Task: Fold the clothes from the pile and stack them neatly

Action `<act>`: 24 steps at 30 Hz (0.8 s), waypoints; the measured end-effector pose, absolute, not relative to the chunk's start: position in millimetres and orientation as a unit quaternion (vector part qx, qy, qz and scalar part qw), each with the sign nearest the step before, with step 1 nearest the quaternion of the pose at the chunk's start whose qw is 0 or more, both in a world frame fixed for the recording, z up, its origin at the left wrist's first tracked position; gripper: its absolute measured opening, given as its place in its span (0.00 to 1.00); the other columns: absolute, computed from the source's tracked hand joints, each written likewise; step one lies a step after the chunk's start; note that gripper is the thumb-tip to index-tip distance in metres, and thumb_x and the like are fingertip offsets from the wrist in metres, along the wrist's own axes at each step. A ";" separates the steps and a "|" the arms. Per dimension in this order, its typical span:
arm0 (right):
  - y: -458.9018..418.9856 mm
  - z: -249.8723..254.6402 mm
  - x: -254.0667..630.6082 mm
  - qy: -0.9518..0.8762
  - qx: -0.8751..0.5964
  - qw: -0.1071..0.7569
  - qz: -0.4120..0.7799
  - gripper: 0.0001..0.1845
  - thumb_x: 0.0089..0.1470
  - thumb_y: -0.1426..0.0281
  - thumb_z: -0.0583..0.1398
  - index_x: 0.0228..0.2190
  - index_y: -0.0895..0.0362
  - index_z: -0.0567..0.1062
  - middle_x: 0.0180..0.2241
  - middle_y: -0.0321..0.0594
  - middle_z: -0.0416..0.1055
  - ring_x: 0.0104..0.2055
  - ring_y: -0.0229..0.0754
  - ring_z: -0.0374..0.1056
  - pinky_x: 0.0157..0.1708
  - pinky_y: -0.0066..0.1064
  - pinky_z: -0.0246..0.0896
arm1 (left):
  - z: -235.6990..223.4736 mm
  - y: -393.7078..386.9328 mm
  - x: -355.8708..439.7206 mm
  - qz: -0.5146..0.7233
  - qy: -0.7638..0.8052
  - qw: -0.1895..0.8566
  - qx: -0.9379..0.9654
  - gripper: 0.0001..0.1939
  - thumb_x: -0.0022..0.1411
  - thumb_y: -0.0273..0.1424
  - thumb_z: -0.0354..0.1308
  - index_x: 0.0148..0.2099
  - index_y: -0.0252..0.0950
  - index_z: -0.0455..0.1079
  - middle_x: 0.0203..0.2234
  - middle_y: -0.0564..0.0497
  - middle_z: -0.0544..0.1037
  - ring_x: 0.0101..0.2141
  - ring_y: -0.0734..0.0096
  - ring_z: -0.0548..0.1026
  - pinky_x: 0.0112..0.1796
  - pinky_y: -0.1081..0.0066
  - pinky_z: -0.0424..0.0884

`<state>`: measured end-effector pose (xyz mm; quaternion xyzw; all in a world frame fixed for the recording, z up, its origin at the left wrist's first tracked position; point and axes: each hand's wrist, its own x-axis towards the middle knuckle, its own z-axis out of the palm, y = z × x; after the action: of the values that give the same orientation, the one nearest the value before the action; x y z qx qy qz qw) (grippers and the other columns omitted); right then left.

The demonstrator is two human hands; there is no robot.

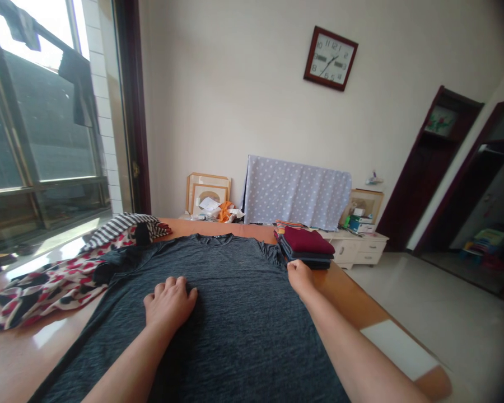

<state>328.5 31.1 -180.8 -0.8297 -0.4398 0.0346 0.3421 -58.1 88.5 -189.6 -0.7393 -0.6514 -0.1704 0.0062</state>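
A dark grey T-shirt (235, 319) lies spread over the table, its neckline toward the far edge. My left hand (171, 302) rests on the left part of the shirt's body, fingers apart and slightly bent. At the shirt's right side, just below the sleeve, my right hand (300, 278) is closed, pinching the edge of the fabric. Close beyond the right hand sits a stack of folded clothes (307, 243), with a maroon piece on top. The lower hem of the shirt is out of view.
Patterned red, black and white clothing (59, 280) lies heaped on the left of the wooden table (353, 299). A pale sheet (399, 347) covers its right corner. Behind stand a white cabinet (357, 249) and a dotted cloth (296, 190) draped over something large.
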 end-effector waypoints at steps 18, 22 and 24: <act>-1.8 -203.6 323.1 -0.565 -0.766 0.299 0.065 0.27 0.63 0.59 0.49 0.55 0.59 0.73 0.59 0.48 0.68 0.63 0.47 0.60 0.63 0.37 0.50 | -194.1 92.1 -61.7 -0.186 -0.641 0.002 -0.745 0.28 0.62 0.53 0.43 0.50 0.40 0.71 0.52 0.38 0.71 0.52 0.41 0.65 0.48 0.45 0.59; -15.3 -185.0 330.1 -0.532 -0.765 0.360 0.051 0.33 0.66 0.54 0.40 0.54 0.56 0.74 0.55 0.45 0.72 0.58 0.47 0.66 0.57 0.37 0.59 | -194.5 92.8 -61.2 -0.188 -0.640 0.001 -0.745 0.28 0.62 0.53 0.42 0.49 0.40 0.71 0.51 0.38 0.71 0.52 0.41 0.66 0.47 0.44 0.60; -26.6 -177.5 322.3 -0.519 -0.746 0.413 0.055 0.34 0.65 0.52 0.40 0.52 0.56 0.75 0.54 0.45 0.73 0.56 0.48 0.68 0.56 0.38 0.60 | -194.5 93.0 -60.8 -0.189 -0.640 0.003 -0.745 0.28 0.62 0.53 0.42 0.49 0.39 0.71 0.51 0.38 0.71 0.51 0.41 0.66 0.47 0.44 0.60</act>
<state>322.3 -26.6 -177.5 -0.7461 -0.5190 0.0549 0.4135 -60.8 93.0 -194.5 -0.7446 -0.6402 -0.1891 0.0028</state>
